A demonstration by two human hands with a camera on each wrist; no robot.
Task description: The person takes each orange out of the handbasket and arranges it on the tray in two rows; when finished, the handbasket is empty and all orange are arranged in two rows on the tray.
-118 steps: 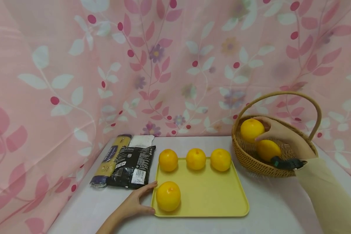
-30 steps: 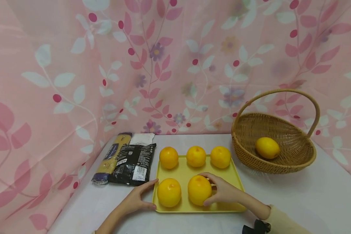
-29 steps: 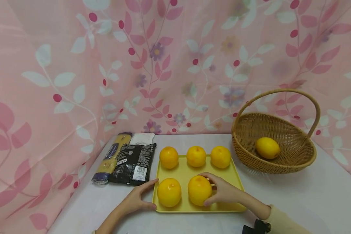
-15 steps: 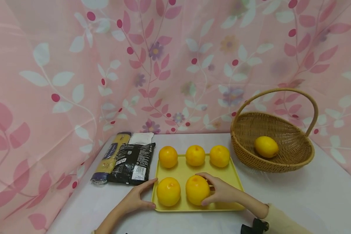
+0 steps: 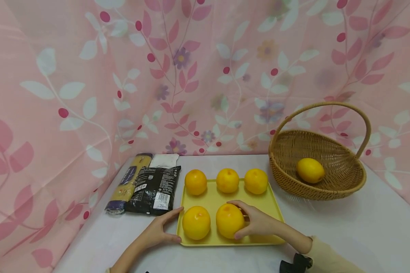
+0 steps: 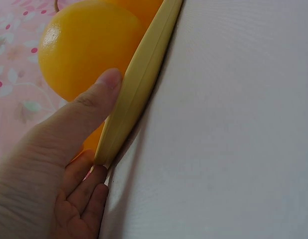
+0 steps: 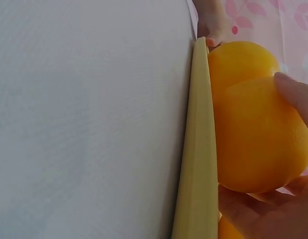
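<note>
In the head view, a yellow tray (image 5: 256,212) holds several oranges. My right hand (image 5: 257,223) has its thumb and fingers curved round an orange (image 5: 229,221) low on the tray, near the front edge. The right wrist view shows this orange (image 7: 263,139) between the thumb and the fingers. My left hand (image 5: 158,231) is spread along the tray's left edge, its thumb by the front corner. Its thumb (image 6: 101,97) touches the rim in the left wrist view. Beside that hand lies another orange (image 5: 196,223). Three more oranges line the back edge, one being the middle orange (image 5: 227,181).
A wicker basket (image 5: 328,189) with a tall handle stands at the right, a lemon (image 5: 310,170) inside it. At the back left lie a black packet (image 5: 153,191), a long yellow and purple packet (image 5: 128,184) and a white packet (image 5: 164,160). A floral curtain hangs behind.
Since the oldest frame, my right hand has brought an orange from the basket to the tray's front middle. The left hand keeps its place. Over the last second the hands have hardly moved.
</note>
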